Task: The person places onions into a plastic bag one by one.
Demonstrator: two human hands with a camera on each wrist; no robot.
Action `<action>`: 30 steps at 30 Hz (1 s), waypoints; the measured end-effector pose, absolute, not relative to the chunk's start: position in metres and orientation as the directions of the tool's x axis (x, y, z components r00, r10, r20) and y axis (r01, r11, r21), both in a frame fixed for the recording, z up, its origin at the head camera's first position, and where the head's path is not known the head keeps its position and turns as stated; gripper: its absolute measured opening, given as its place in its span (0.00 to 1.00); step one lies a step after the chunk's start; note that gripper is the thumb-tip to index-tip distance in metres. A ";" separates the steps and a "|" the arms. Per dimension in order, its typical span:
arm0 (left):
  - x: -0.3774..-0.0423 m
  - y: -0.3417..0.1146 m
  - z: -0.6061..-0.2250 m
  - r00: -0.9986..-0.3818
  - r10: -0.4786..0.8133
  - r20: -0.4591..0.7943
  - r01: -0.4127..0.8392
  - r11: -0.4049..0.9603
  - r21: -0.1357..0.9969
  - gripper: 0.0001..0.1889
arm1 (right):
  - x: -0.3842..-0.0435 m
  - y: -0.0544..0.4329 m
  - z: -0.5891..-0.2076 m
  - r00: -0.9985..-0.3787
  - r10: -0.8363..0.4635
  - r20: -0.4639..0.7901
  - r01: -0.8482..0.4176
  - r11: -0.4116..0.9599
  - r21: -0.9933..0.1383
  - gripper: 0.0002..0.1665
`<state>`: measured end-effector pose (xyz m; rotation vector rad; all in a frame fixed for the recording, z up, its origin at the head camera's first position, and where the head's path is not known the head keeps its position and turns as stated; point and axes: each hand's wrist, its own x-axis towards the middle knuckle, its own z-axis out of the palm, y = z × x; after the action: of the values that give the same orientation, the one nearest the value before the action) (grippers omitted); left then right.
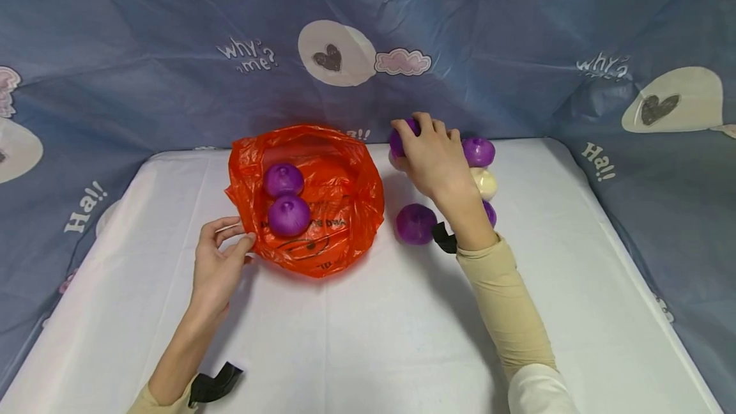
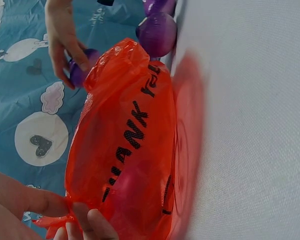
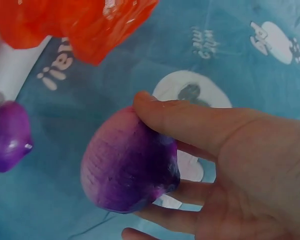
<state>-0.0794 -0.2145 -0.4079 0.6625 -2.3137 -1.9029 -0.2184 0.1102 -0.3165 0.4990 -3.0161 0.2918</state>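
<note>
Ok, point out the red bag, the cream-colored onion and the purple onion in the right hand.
Red bag (image 1: 365,203), head view: its right wall.
Cream-colored onion (image 1: 485,183), head view: its uncovered side.
Held purple onion (image 3: 126,165), right wrist view: middle of its body.

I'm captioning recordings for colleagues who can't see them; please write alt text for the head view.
A person's right grip holds a purple onion-shaped object, while the left grip pinches the rim of an open red bag containing two purple ones. Three more purple ones and a cream one sit right of the bag on a white table.
</note>
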 end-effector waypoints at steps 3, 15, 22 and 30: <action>-0.079 -0.214 -0.406 -0.905 -0.373 -0.206 -0.278 0.149 0.949 0.19 | -0.215 0.103 -0.314 -0.935 -0.335 0.113 -0.350 0.923 -0.158 0.37; -0.080 -0.217 -0.408 -0.908 -0.358 -0.219 -0.288 0.153 0.945 0.21 | -0.206 0.066 -0.308 -0.896 -0.425 0.128 -0.440 0.888 -0.134 0.36; -0.079 -0.216 -0.405 -0.912 -0.359 -0.197 -0.266 0.152 0.952 0.18 | -0.205 0.028 -0.309 -0.855 -0.502 0.127 -0.508 0.861 -0.016 0.35; -0.078 -0.215 -0.406 -0.913 -0.358 -0.194 -0.262 0.151 0.953 0.18 | -0.220 -0.018 -0.334 -0.829 -0.560 0.012 -0.559 0.828 0.050 0.33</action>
<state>-0.0782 -0.2148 -0.4063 0.6272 -2.3230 -1.8966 -0.2195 -0.0182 -0.3341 0.9114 -2.9786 -0.0689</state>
